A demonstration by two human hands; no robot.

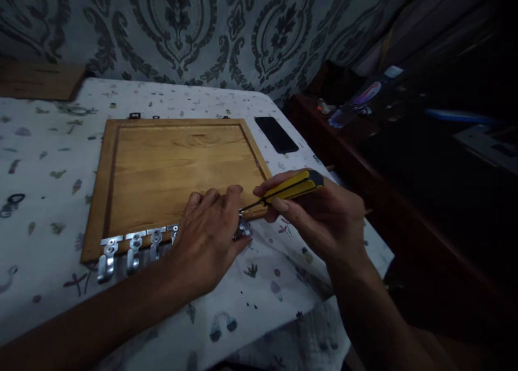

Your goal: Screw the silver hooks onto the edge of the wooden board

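The yellow-and-black screwdriver [293,186] lies aslant in the right hand [334,220], its handle between the thumb and the bent fingers, which are closed around it; its thin shaft points down and to the left, past the fingertips, and the tip is at the right end of the metal hook rail [135,236], by the last hook [242,228]; whether it sits in a screw cannot be made out.

The right forearm rises from the lower right, the wrist bent inward; the left forearm reaches in from the lower left, and the left hand [210,225] lies back upward over the rail, fingers bent and thumb stretched out below the last hook; how firmly those fingers grip, or how far they are open, one cannot tell, as their undersides are hidden.

The rail runs along the near edge of the framed wooden board [182,171], its hooks toward the person; the board lies flat on the printed tablecloth [263,290]; a dark phone [277,135] lies to its right, a brown flat piece [40,80] at the far left; a bottle [364,98] lies beyond the table's right side.
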